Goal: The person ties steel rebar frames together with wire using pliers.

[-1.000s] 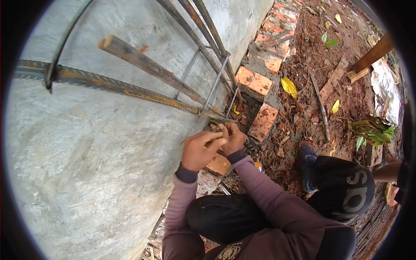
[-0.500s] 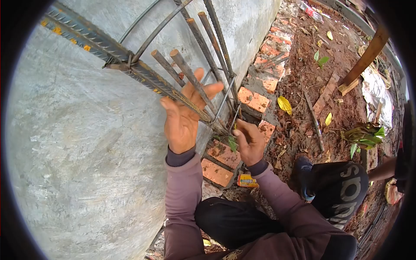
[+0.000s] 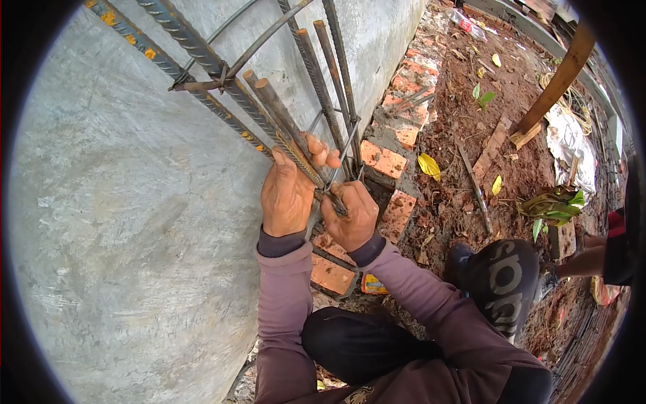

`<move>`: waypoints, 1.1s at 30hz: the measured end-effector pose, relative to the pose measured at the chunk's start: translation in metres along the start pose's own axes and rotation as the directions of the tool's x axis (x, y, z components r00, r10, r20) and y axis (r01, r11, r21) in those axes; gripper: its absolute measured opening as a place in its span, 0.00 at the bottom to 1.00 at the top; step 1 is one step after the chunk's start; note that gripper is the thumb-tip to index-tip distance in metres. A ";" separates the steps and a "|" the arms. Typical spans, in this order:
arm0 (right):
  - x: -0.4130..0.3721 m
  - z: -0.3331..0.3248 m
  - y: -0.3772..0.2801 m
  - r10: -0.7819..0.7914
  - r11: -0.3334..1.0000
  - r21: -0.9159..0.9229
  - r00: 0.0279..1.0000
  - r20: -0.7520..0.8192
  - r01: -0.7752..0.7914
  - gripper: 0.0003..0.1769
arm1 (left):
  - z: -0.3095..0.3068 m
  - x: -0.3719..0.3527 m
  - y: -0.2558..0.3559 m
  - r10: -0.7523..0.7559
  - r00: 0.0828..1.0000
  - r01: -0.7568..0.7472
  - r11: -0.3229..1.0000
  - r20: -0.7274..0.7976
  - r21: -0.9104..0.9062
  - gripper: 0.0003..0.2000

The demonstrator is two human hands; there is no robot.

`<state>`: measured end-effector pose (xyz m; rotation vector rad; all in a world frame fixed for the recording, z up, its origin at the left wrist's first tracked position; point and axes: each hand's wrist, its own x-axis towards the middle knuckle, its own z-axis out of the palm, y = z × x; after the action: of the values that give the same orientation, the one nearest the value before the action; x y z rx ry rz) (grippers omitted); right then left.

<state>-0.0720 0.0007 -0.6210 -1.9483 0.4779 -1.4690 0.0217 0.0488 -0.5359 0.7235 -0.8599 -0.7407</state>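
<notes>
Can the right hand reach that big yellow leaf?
Probably yes: the yellow leaf lies uncovered on the dirt, with only low bricks between, though the right hand would first have to leave the steel bars.

Left bare hand (image 3: 289,195) curled about dark ribbed steel bar (image 3: 256,110) beside grey concrete wall (image 3: 148,202). Right bare hand (image 3: 352,217), fingers bent, at bar's lower end by thin grey steel tie rod (image 3: 344,153). Orange-red bricks (image 3: 382,159) near. Yellow leaf (image 3: 428,166) on reddish-brown soil (image 3: 449,128), brown wooden post (image 3: 560,77) beyond.
</notes>
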 end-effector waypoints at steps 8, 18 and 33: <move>0.008 0.001 0.009 0.039 0.989 0.141 0.999 0.028 -0.043 0.09 | -0.003 -0.007 0.004 0.036 0.999 -0.035 0.999 -0.017 0.023 0.18; 0.007 0.001 0.004 0.040 0.992 0.117 0.999 0.025 -0.043 0.12 | 0.002 -0.010 0.001 0.006 0.985 -0.013 0.999 -0.174 -0.034 0.14; 0.022 -0.015 0.014 0.172 0.957 0.155 0.910 0.377 -0.245 0.11 | 0.021 -0.018 0.001 0.141 0.930 -0.015 0.937 -0.339 0.350 0.17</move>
<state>-0.0785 -0.0275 -0.6122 -1.8828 0.3453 -0.9555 -0.0040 0.0589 -0.5324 1.0915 -0.6802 -0.3666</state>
